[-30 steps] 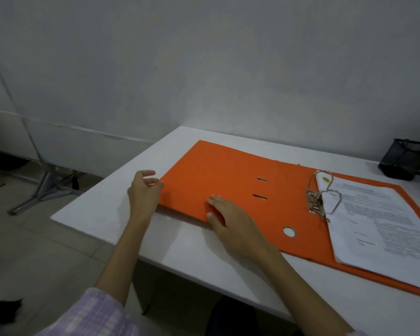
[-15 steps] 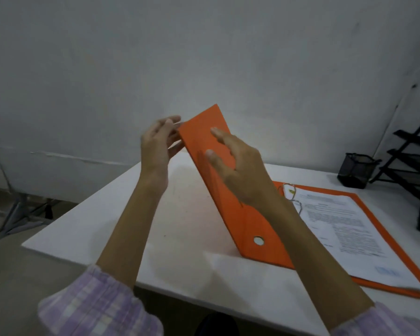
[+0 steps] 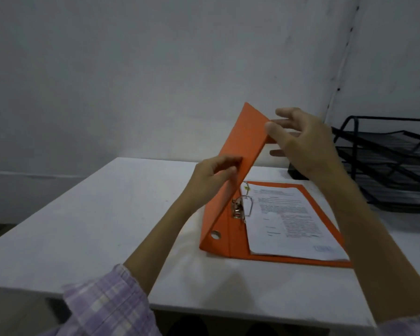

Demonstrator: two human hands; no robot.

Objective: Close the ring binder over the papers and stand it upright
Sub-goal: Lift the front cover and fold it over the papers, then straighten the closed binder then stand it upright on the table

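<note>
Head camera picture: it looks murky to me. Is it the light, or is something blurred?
Head view: the light is dim and bluish, with no glare. Head view: the right hand is smeared by motion, while the left hand pinching the binder cover is sharper. Head view: the print on the papers is too soft to read, and the black wire trays streak at the right edge.

Orange ring binder [image 3: 238,151] half-open, front cover raised steeply over printed papers [image 3: 289,224] lying flat.

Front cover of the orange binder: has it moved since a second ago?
Yes. The front cover lay flat on the table; now it stands tilted, swung up toward the papers, the left hand gripping it.
</note>
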